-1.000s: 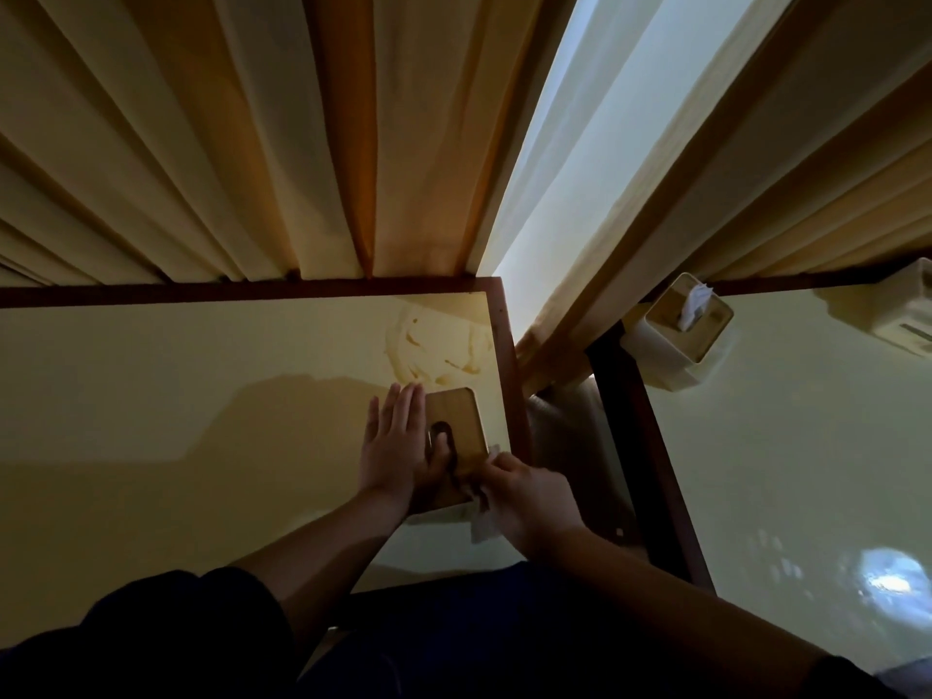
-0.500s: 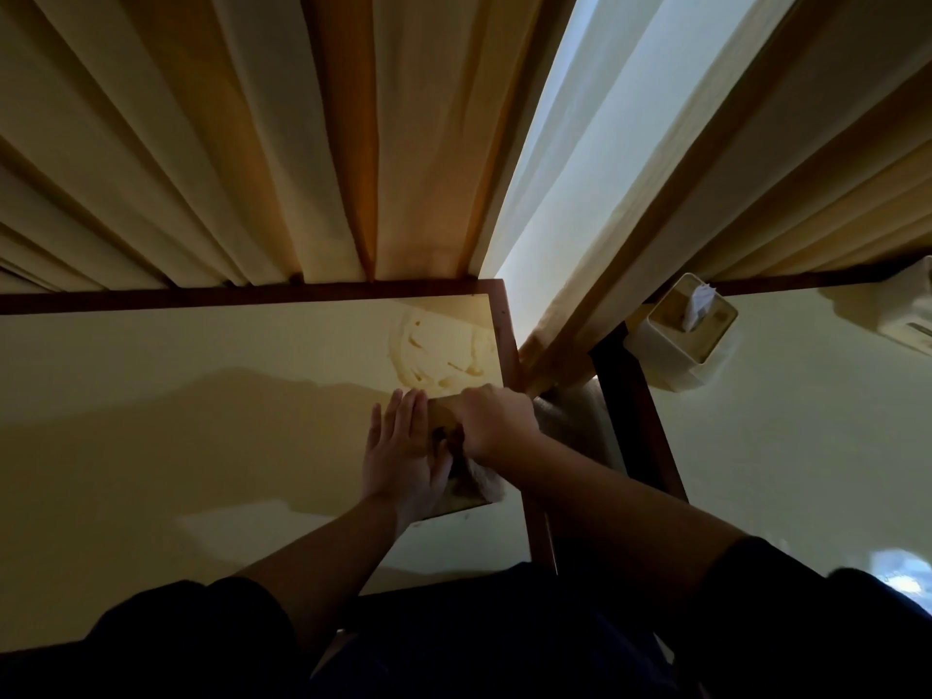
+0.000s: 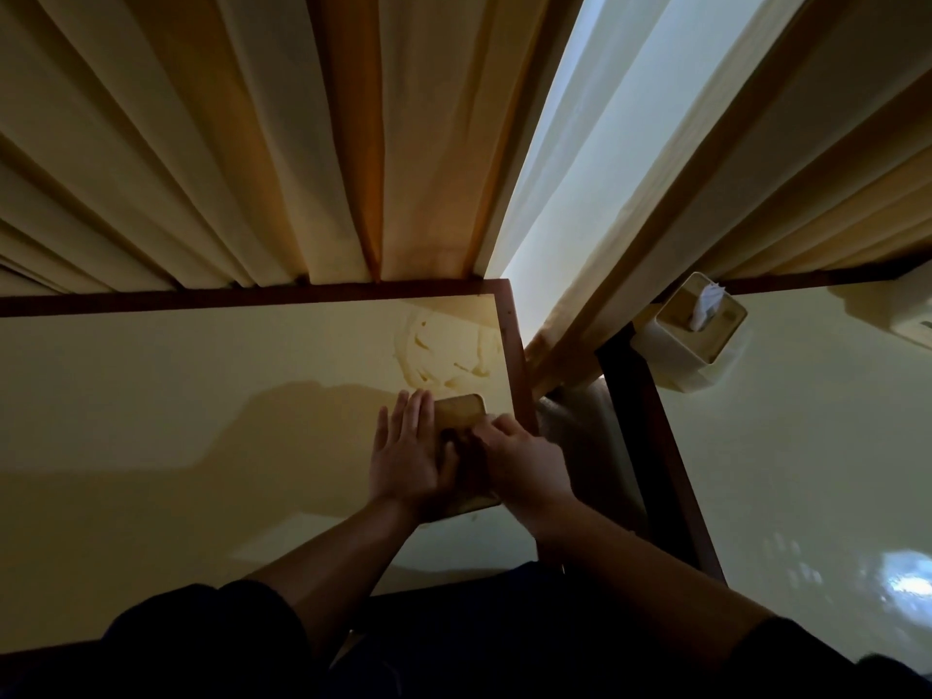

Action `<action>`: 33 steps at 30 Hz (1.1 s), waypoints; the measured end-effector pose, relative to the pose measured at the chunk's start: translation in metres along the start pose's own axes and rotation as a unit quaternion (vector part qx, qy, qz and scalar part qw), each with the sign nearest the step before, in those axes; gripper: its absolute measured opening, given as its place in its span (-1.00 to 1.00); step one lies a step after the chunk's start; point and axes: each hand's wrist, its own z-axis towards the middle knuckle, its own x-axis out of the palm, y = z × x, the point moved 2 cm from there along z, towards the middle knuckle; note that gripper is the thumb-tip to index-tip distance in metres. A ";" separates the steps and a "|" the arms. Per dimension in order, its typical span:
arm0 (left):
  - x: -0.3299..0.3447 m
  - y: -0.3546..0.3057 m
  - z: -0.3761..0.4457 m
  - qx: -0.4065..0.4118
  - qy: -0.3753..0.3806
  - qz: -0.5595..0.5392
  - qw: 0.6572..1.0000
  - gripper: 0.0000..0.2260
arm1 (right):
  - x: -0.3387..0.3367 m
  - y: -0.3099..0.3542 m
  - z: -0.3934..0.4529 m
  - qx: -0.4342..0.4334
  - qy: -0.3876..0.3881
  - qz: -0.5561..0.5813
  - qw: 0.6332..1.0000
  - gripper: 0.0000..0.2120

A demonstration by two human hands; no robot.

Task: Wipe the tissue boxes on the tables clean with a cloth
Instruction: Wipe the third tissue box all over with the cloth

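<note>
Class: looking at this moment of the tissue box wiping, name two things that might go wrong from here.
1. The tissue box sits close to the table's right edge; a hard wipe by the right hand might push it off, though the left hand steadies it.
2. The second box on the next table might get skipped.

Beyond the hands hang pleated cream curtains, their folds reaching down to the far dark wooden rim of the pale glossy surface. A smeared streaky patch marks that surface just past the hands. To their right, daylight shows through a gap in the curtains. Farther right a second glossy surface carries a bright reflection.
</note>
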 end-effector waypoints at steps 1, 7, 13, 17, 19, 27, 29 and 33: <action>0.000 0.000 0.001 0.002 0.002 0.006 1.000 -0.30 | 0.000 -0.002 -0.009 -0.010 0.009 0.002 1.000 -0.62; -0.001 -0.002 0.000 -0.010 -0.001 0.005 1.000 -0.30 | -0.007 -0.005 -0.029 -0.038 0.080 0.018 0.996 -0.73; -0.003 -0.003 0.000 -0.013 0.005 -0.003 1.000 -0.30 | -0.011 0.003 -0.008 0.004 0.141 -0.043 0.989 -0.86; -0.001 0.001 0.005 0.011 0.007 -0.005 1.000 -0.31 | -0.020 0.014 0.025 0.004 0.139 -0.075 0.987 -0.80; -0.001 0.000 0.002 0.014 -0.002 -0.001 1.000 -0.31 | -0.026 0.018 0.041 0.015 0.108 -0.059 0.992 -0.79; -0.003 -0.003 -0.003 0.003 0.004 0.028 1.000 -0.28 | -0.033 0.026 0.073 0.071 -0.030 -0.042 0.996 -0.89; 0.001 -0.001 -0.001 0.001 0.002 0.027 1.000 -0.28 | -0.023 0.022 0.069 0.065 -0.037 -0.021 0.997 -0.91; 0.002 0.000 0.001 0.004 -0.005 0.011 1.000 -0.29 | 0.005 0.007 0.036 0.059 -0.048 0.022 0.997 -0.68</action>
